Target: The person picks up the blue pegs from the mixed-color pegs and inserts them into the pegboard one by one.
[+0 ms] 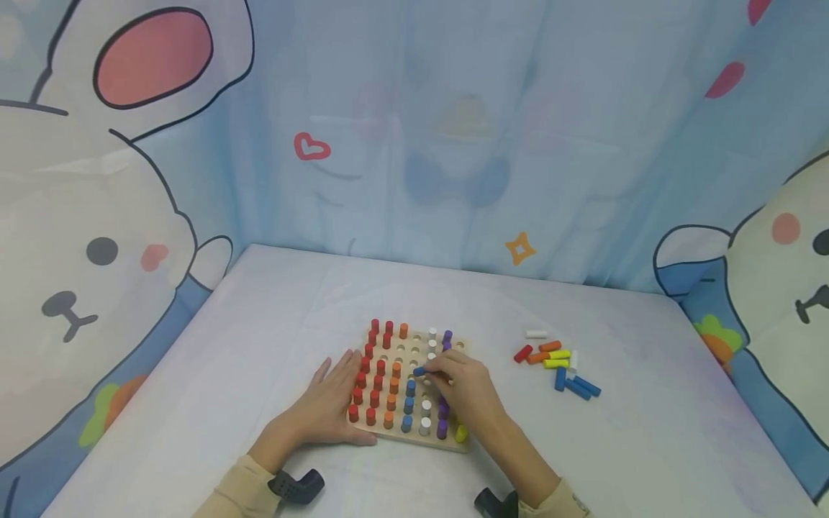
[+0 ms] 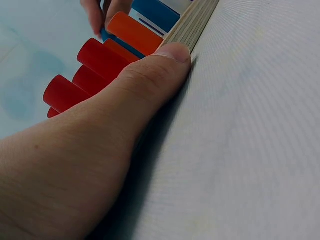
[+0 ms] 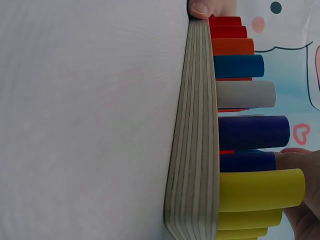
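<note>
A person's left hand [image 1: 330,403] lies flat with straight fingers against the wooden pegboard's [image 1: 414,440] left edge, steadying it, while the right hand [image 1: 466,392] pinches a blue peg [image 1: 419,371] over the board's middle rows.

Your table [image 1: 272,345]: white cloth; wooden pegboard [image 1: 414,440] at centre, loose coloured pegs [image 1: 557,360] lying to its right.

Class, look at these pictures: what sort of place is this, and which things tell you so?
Probably a children's play or activity corner: a cartoon rabbit curtain hangs around a cloth-covered table, which holds a wooden pegboard with colourful pegs and more loose pegs beside it.
</note>
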Demonstrator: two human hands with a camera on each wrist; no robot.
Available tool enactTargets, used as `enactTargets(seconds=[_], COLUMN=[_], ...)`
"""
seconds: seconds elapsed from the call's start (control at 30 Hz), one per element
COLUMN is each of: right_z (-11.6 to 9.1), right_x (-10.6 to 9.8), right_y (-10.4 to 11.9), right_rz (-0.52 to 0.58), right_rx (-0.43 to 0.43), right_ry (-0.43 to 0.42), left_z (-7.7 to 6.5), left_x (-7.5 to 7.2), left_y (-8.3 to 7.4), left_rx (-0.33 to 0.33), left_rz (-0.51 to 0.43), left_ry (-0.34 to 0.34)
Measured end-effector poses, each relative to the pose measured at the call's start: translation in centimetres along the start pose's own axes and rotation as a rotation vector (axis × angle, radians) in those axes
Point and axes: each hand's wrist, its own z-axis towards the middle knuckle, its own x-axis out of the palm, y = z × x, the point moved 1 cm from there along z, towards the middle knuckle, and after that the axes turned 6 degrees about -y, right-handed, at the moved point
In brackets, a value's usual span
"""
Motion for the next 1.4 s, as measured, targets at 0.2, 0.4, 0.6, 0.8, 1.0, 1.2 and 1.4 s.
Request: enactTargets(seconds=[0.2, 0.4, 0.6, 0.8, 1.0, 1.2, 1.4], right_z=[-0.1, 0.0, 0.0, 0.0, 0.0, 0.0, 0.1], right_x=[0.2, 0.3, 0.5, 0.9, 1.1, 1.0, 1.0], right_y=[0.3, 0.4, 0.4, 0.3, 0.4, 0.6, 0.7], right_rz=[0.004, -0.011, -0.019, -0.005, -0.025, -0.061, -0.081], right_rx=[0.003, -0.001, 0.014, -0.004, -0.011, -0.02, -0.01], right_ry=[0.011, 0.025, 0.056, 0.074, 0.089, 0.105, 0.112], left_z=[0.0, 0.1, 0.1, 0.1, 0.1, 0.1, 0.1], left_x=[0.1, 0.1, 0.1, 0.1, 0.1, 0.1, 0.0], left_y=[0.1, 0.2, 0.1, 0.2, 0.1, 0.1, 0.1], left_rx=[-0.002, -0.001, 0.001, -0.004, -0.006, -0.006, -0.006], left_rz=[-0.001, 0.008, 0.012, 0.014, 0.004, 0.005, 0.014], left_ry=[0.0, 0.0, 0.001, 0.002, 0.004, 0.006, 0.008])
